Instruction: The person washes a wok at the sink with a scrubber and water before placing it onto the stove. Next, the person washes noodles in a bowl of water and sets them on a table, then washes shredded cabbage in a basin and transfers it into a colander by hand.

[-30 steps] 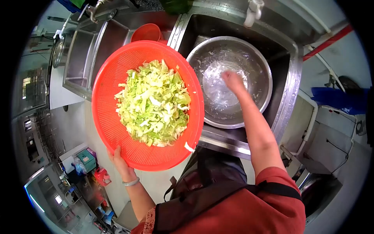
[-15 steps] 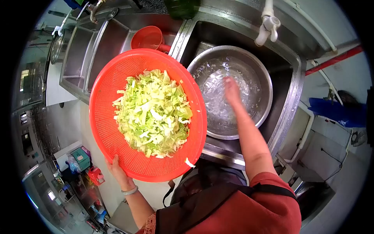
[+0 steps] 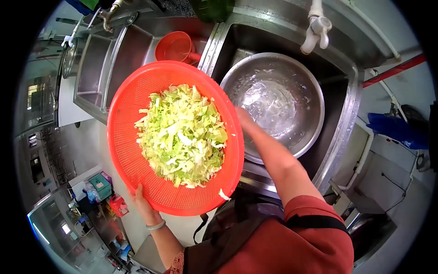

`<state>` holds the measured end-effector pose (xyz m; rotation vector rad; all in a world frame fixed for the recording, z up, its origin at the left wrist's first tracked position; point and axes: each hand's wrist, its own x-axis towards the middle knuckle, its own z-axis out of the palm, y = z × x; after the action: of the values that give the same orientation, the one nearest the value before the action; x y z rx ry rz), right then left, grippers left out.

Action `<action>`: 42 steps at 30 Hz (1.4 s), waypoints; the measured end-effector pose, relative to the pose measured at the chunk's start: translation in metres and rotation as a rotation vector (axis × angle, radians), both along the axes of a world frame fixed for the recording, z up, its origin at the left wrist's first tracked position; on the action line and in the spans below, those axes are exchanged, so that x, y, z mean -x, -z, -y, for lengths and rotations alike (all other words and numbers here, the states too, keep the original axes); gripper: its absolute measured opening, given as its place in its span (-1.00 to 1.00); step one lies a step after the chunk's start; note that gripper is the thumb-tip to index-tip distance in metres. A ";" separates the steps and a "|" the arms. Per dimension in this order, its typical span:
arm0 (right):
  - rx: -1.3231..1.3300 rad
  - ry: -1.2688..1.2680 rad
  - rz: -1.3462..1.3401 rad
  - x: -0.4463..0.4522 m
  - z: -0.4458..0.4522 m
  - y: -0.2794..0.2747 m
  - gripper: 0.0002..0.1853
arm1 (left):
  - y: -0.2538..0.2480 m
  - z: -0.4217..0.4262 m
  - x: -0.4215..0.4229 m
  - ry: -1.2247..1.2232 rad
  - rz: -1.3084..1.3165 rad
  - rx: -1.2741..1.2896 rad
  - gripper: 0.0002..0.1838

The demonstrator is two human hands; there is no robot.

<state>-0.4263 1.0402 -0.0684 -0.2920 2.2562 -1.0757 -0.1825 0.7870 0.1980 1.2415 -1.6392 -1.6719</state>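
Note:
A red perforated basket (image 3: 125, 96) holds a heap of chopped pale green cabbage (image 3: 182, 137). My left hand (image 3: 145, 206) grips its lower left rim, fingers partly under it. One white scrap (image 3: 223, 195) clings near the lower right rim. In the sink to the right stands a wide steel basin (image 3: 315, 132) with rippling water and small bits floating in it. My right hand (image 3: 244, 118) is at the basin's left side, close against the basket's right rim; its fingers are mostly hidden by the basket.
A red dipper (image 3: 173, 45) lies in the left sink compartment. A white tap (image 3: 315, 34) hangs over the basin's sink (image 3: 349, 109). A brass tap (image 3: 107, 20) is at the upper left. Shelving with a teal box (image 3: 100, 186) stands lower left.
My right hand has moved left, from the middle of the basin to beside the basket. My left hand keeps its hold on the basket, and the water still swirls.

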 end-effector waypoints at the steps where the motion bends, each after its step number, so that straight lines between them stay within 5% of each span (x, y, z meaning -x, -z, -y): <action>1: 0.021 -0.020 0.038 -0.018 -0.007 -0.019 -0.77 | 0.000 0.000 -0.002 0.000 -0.011 -0.004 -0.57; 3: 0.119 0.067 0.079 -0.059 -0.020 0.014 -0.72 | -0.001 0.001 0.000 0.043 -0.031 -0.034 -0.55; 5: -0.026 -0.177 0.057 -0.081 -0.041 0.033 -0.71 | -0.002 0.002 0.000 0.057 -0.077 -0.051 -0.54; 7: 0.081 0.100 0.599 -0.085 -0.070 -0.029 -0.73 | -0.002 0.002 -0.001 0.069 -0.127 -0.071 -0.52; 10: -0.015 0.365 0.088 -0.073 -0.099 -0.065 -0.79 | -0.002 0.004 -0.003 0.073 -0.118 -0.069 -0.50; 13: 0.152 0.600 -0.637 -0.048 -0.087 -0.218 -0.88 | 0.000 0.006 -0.007 0.094 -0.169 -0.080 -0.47; 15: 0.406 0.686 -0.776 -0.056 -0.057 -0.317 -0.91 | -0.002 0.006 -0.009 0.086 -0.146 -0.099 -0.45; 18: 0.719 0.368 -1.035 -0.067 -0.009 -0.343 -0.86 | -0.004 0.003 -0.009 0.101 -0.186 -0.076 -0.54; 19: 0.798 0.182 -0.761 -0.072 0.011 -0.339 -0.79 | -0.004 0.004 -0.010 0.110 -0.189 -0.080 -0.54; 21: 0.287 -0.282 -0.749 -0.087 0.021 -0.327 -0.66 | -0.001 0.011 -0.014 0.167 -0.155 -0.124 -0.47; 24: 0.475 -0.006 -0.542 -0.098 -0.010 -0.335 -0.68 | 0.003 0.015 -0.015 0.180 -0.216 -0.140 -0.49; 25: 0.523 0.149 -0.753 -0.090 -0.030 -0.316 -0.75 | 0.004 0.014 -0.016 0.164 -0.211 -0.141 -0.49; 27: 0.650 0.629 -0.414 -0.076 -0.076 -0.263 -0.81 | 0.003 0.014 -0.018 0.116 -0.198 -0.332 -0.61; 28: 0.469 0.689 -0.406 -0.065 -0.105 -0.226 -0.81 | 0.006 0.016 -0.020 0.106 -0.184 -0.328 -0.61; 29: 0.129 0.620 -0.533 -0.059 -0.136 -0.179 -0.80 | 0.010 0.018 -0.019 0.092 -0.185 -0.324 -0.62; 31: -0.403 0.435 -0.241 -0.063 -0.182 -0.090 -0.72 | 0.013 0.016 -0.016 0.058 -0.168 -0.311 -0.63; 34: -0.460 0.325 -0.118 -0.092 -0.179 -0.023 -0.68 | 0.005 0.012 -0.016 -0.002 -0.150 -0.362 -0.56; 35: -0.514 0.107 -0.064 -0.099 -0.172 -0.014 -0.68 | 0.005 0.011 -0.014 0.016 -0.155 -0.317 -0.57; 38: -0.447 -0.221 0.071 -0.091 -0.145 -0.036 -0.73 | 0.001 0.006 -0.007 0.024 -0.163 -0.266 -0.58; 42: 0.001 0.142 -0.512 -0.071 -0.112 -0.160 -0.84 | 0.002 0.003 -0.008 0.004 -0.203 -0.255 -0.59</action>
<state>-0.3551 1.1521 0.0919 -0.4547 2.7630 -1.1752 -0.1745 0.7835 0.1964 1.1389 -1.3416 -1.9860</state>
